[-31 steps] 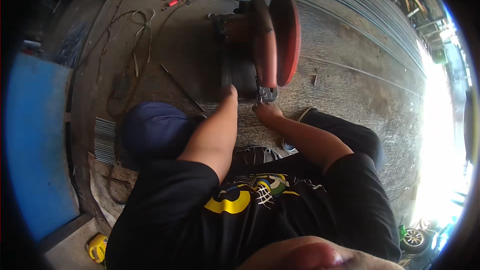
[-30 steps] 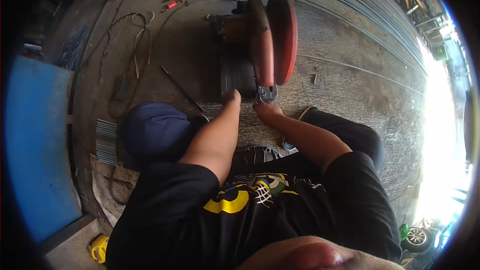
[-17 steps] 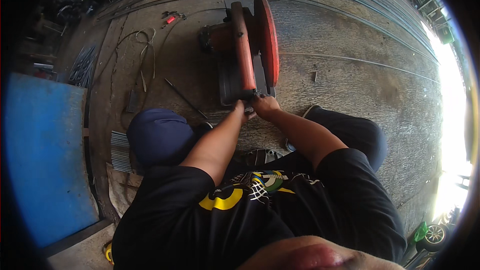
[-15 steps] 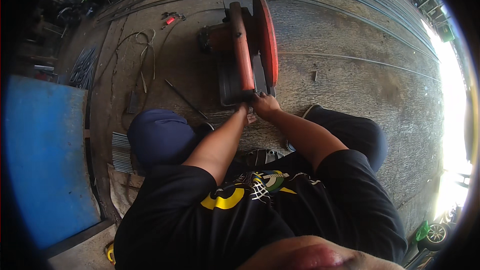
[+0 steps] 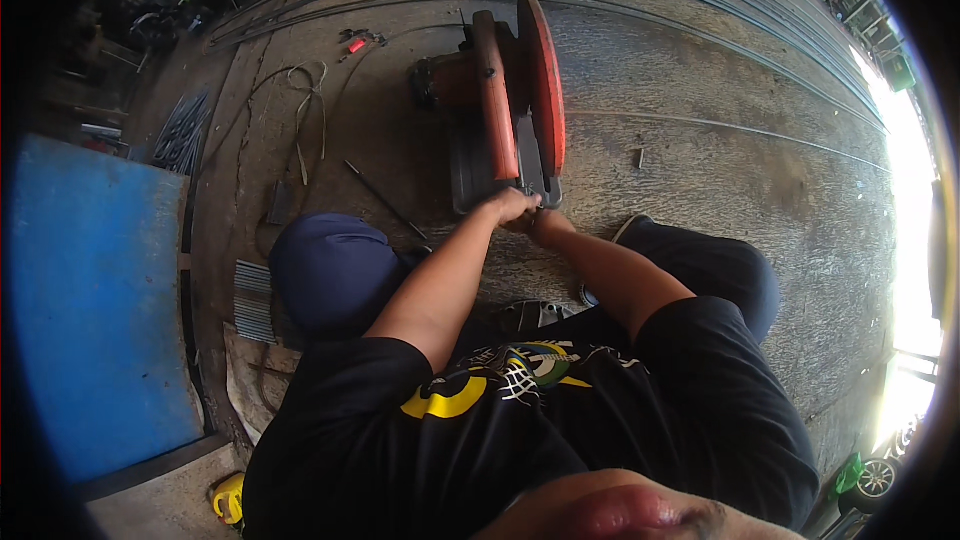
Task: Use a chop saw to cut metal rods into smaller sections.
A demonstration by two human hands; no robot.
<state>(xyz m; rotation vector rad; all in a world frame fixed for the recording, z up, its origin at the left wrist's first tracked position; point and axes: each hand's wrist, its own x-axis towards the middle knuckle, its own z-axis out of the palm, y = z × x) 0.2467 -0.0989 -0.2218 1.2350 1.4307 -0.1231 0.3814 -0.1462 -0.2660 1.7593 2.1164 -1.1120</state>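
A cut-off saw (image 5: 500, 110) with a red blade guard (image 5: 545, 80) and a red arm stands on the concrete floor in front of me. I am squatting over it with both knees bent. My left hand (image 5: 508, 207) rests curled at the front edge of the saw's dark base (image 5: 465, 175). My right hand (image 5: 542, 225) sits right beside it, touching it, at the same edge just below the blade guard. The fingers of both hands are bunched together, and what they grip is hidden.
A blue panel (image 5: 90, 310) lies at the left. Cables (image 5: 300, 110), a thin rod (image 5: 385, 200) and a red-handled tool (image 5: 355, 43) lie left of the saw. Long steel bars (image 5: 700, 30) run across the far floor. Short metal pieces (image 5: 252, 300) are stacked by my left knee.
The view has swung, so the saw now stands straighter and more central. My hands have closed in together at the front of the saw's base.
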